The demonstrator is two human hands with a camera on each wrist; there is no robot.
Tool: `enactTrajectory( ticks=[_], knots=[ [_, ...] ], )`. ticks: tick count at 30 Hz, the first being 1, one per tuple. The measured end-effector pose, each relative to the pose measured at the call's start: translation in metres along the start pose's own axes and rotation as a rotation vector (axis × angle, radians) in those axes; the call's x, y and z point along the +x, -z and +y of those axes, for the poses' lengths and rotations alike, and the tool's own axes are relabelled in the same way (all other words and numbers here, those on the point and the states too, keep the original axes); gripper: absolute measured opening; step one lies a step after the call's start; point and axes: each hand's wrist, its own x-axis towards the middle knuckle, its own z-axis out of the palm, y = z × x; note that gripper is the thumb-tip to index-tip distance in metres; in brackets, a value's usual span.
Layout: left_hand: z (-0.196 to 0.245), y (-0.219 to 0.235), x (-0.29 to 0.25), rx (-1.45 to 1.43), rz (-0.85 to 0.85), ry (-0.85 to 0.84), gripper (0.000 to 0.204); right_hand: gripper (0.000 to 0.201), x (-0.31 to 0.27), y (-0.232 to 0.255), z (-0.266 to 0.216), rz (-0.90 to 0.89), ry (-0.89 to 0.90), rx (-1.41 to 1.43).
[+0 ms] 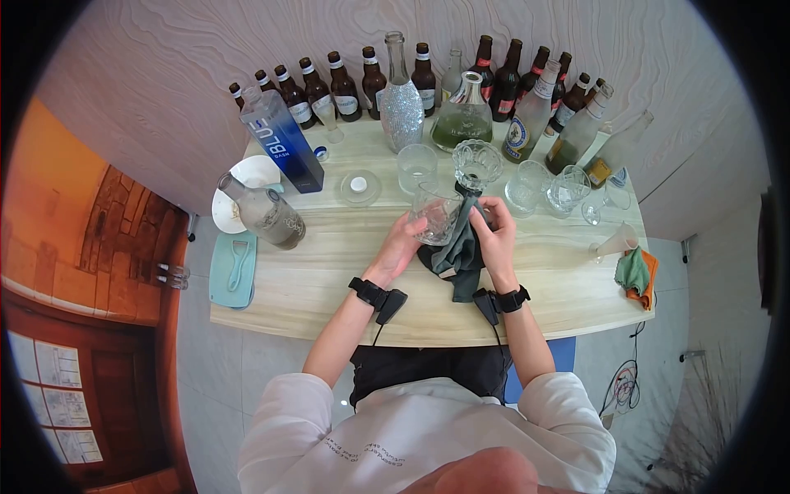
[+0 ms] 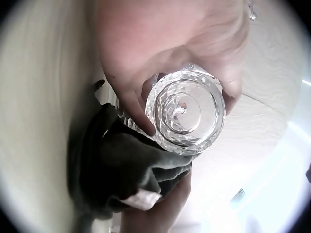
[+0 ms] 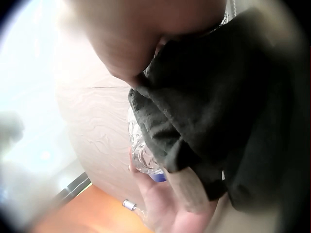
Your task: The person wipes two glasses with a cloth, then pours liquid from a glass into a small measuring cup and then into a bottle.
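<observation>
Okay, so the clear glass is up over the table, and your left hand has a proper grip on it, fingers and thumb curled round the side. Your right hand is pinching the dark cloth, which bunches up right beside the glass. I'd guess the glass is stiff, middling weight, slick and easy to chip, so I'd hold it low near the chunky-looking base and go easy on the rim; the cloth should just flop wherever you push it. Further out there's a patterned glass dish, then brown bottles along the back. Honestly, can't tell whether any cloth is tucked inside: folds and fingers block it, and the right wrist view is mostly dark fabric.
</observation>
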Motion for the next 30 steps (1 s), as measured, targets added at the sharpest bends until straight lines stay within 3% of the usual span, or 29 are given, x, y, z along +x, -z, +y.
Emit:
enactTrajectory(
  ticks=[5, 8, 11, 14, 17, 23, 26, 30],
  knots=[
    [0.000, -0.002, 0.001, -0.092, 0.063, -0.016, 0.081, 0.015, -0.001, 0.001, 0.006, -0.166, -0.010, -0.113],
    [0.000, 0.002, 0.000, -0.008, 0.079, -0.030, 0.081, 0.015, -0.004, 0.000, 0.005, -0.262, -0.025, -0.129],
    [-0.005, 0.007, 0.001, -0.005, 0.043, -0.035, 0.074, 0.015, -0.005, -0.001, 0.003, -0.273, -0.033, -0.091],
    [-0.004, 0.006, 0.001, -0.041, 0.014, 0.019, 0.075, 0.015, -0.004, 0.000, 0.002, -0.196, 0.029, -0.127],
    [-0.005, 0.005, 0.002, -0.043, -0.030, 0.050, 0.076, 0.016, -0.003, -0.004, -0.003, -0.057, -0.027, 0.032],
    [-0.002, -0.001, 0.000, -0.059, -0.035, 0.028, 0.077, 0.016, 0.001, 0.001, 0.000, 0.005, -0.001, 0.022],
    [-0.001, 0.002, -0.001, -0.017, -0.013, 0.030, 0.084, 0.015, -0.002, -0.001, -0.005, -0.103, -0.027, -0.016],
    [0.002, 0.007, 0.000, -0.080, 0.029, 0.008, 0.078, 0.016, -0.005, 0.000, -0.002, -0.281, -0.045, -0.168]
  ],
)
